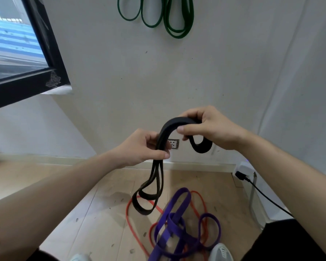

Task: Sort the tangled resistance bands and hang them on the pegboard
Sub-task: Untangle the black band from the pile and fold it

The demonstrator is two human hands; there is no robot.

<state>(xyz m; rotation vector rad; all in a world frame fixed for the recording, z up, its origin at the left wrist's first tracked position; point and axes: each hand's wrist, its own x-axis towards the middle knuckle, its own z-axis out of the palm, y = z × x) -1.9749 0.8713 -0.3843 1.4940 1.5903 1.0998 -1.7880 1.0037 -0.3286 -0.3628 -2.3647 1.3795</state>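
Observation:
A black resistance band (159,172) is folded into several strands and held up in front of the wall. My left hand (141,147) grips the bundled strands below the bend. My right hand (207,127) pinches the band's top fold, and a short loop droops under it. The band's long loops hang down toward the floor. On the wooden floor below lie purple bands (177,223) tangled with a thin red band (132,227). Green bands (169,16) hang on the wall at the top of the view; their pegs are out of frame.
A dark-framed window (26,68) fills the upper left. A wall socket (173,144) sits low behind the black band. At the right, a white adapter (243,169) with a black cable (267,198) runs along the floor. My shoes (221,253) show at the bottom edge.

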